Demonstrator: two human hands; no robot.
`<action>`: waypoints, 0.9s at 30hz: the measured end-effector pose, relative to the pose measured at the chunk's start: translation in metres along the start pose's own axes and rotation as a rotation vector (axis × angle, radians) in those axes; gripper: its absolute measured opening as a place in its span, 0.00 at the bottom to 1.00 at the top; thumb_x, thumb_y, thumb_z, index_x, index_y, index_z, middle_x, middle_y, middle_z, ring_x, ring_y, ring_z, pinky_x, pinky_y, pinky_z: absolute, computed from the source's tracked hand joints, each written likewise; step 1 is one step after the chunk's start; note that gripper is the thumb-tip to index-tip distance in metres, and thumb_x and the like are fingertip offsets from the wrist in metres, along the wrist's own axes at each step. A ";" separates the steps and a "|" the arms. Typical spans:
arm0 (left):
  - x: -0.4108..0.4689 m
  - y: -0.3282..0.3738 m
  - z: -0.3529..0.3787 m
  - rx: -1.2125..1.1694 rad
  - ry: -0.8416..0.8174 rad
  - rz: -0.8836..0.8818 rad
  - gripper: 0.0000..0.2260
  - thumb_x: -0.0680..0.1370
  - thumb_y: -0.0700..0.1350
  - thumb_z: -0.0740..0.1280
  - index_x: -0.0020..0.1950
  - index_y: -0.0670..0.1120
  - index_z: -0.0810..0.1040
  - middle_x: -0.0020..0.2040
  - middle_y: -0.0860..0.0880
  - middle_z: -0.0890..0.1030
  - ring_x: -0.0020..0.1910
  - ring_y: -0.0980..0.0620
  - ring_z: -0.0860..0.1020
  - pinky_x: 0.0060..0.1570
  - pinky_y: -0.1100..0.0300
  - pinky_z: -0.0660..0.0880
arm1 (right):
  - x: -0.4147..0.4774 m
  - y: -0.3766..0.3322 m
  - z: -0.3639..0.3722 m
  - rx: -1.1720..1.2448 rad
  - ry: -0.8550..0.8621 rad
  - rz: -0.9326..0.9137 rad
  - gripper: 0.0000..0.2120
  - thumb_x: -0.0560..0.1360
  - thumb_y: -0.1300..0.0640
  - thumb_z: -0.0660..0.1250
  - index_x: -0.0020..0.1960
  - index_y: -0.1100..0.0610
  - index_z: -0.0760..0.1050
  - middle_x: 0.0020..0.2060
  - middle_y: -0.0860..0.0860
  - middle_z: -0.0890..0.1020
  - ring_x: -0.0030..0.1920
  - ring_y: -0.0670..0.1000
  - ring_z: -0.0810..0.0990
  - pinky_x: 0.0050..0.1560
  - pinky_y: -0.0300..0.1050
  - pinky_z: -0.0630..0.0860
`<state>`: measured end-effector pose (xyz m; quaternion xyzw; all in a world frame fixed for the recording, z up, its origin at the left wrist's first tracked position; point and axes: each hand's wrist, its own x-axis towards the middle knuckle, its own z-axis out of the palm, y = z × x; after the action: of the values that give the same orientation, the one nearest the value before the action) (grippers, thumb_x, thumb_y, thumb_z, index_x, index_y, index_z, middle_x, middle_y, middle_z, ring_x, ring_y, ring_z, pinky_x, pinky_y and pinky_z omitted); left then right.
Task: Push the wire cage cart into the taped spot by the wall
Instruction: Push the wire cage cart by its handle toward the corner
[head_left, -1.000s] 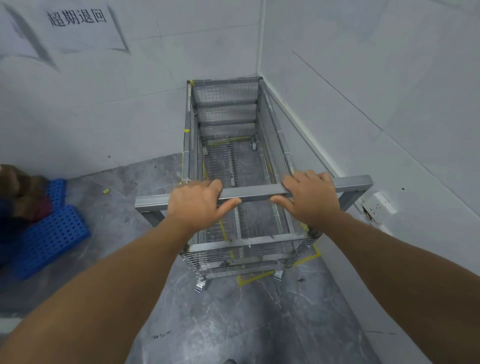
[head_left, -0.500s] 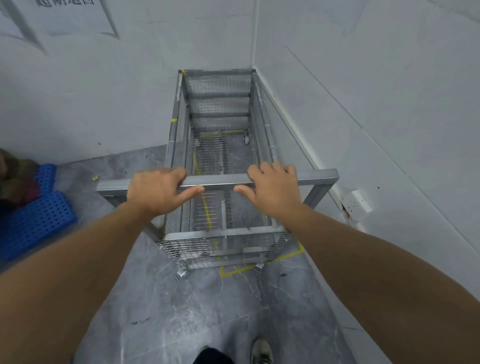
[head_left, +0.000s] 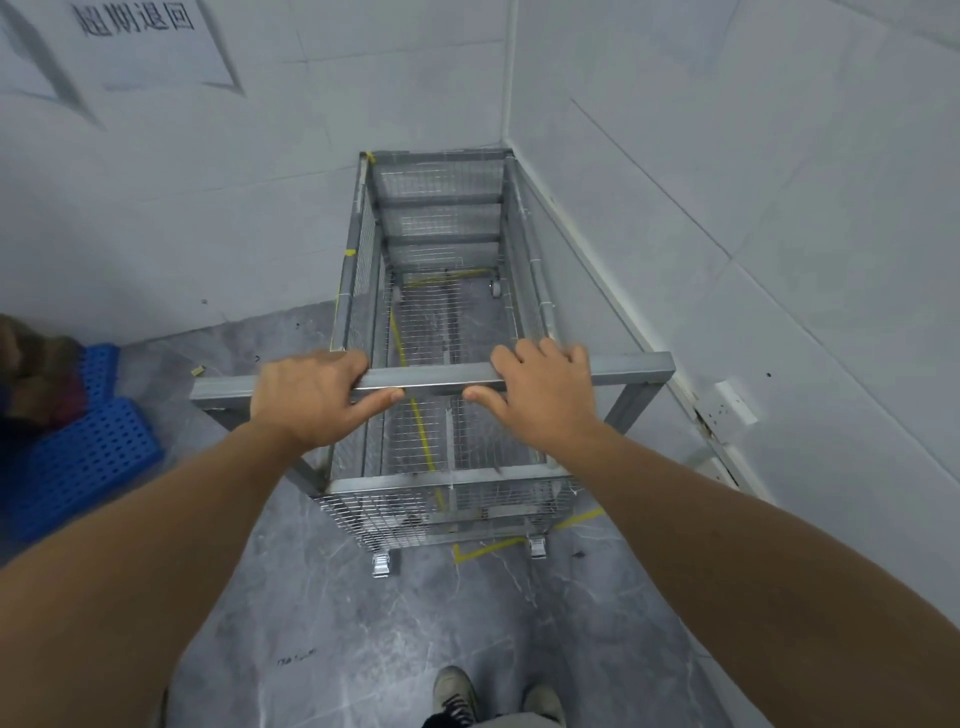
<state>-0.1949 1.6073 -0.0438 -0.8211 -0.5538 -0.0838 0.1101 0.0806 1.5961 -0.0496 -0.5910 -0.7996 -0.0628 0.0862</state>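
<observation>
Head view: the left hand (head_left: 306, 397) and right hand (head_left: 540, 397) each grip the flat grey metal push bar (head_left: 431, 378) of the empty silver wire cage cart (head_left: 447, 312). It looks stiff and light, and should roll easily on small wheels, so the bar is the best place to hold.

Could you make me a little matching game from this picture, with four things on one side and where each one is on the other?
Things:
1. blue crate
2. yellow tape
3. paper sign
4. left hand

Places:
A. on the wall, top left
B. gripping the cart handle
C. on the floor at the left edge
D. on the floor under the cart's near end

Pairs: 1-C, 2-D, 3-A, 4-B
</observation>
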 end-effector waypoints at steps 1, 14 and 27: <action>-0.001 -0.003 0.001 -0.003 -0.007 -0.001 0.30 0.71 0.76 0.43 0.38 0.52 0.66 0.31 0.53 0.74 0.28 0.51 0.72 0.27 0.61 0.62 | 0.000 -0.002 0.001 -0.002 0.012 0.001 0.27 0.75 0.29 0.51 0.51 0.51 0.74 0.45 0.51 0.80 0.48 0.56 0.76 0.50 0.55 0.66; 0.003 0.004 -0.003 -0.049 -0.068 -0.005 0.27 0.72 0.75 0.45 0.39 0.53 0.65 0.32 0.54 0.73 0.31 0.50 0.74 0.29 0.59 0.66 | 0.000 0.005 -0.005 0.024 -0.041 0.036 0.36 0.72 0.26 0.41 0.54 0.50 0.74 0.47 0.49 0.79 0.50 0.55 0.76 0.51 0.53 0.62; 0.001 0.005 -0.003 -0.027 -0.021 -0.001 0.27 0.73 0.75 0.46 0.39 0.53 0.65 0.31 0.55 0.72 0.28 0.53 0.72 0.26 0.62 0.63 | 0.000 0.005 0.000 0.007 0.011 0.012 0.34 0.74 0.28 0.44 0.52 0.53 0.76 0.44 0.52 0.82 0.46 0.57 0.78 0.49 0.55 0.68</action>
<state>-0.1905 1.6054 -0.0411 -0.8230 -0.5542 -0.0824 0.0932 0.0851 1.5977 -0.0500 -0.5950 -0.7958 -0.0629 0.0931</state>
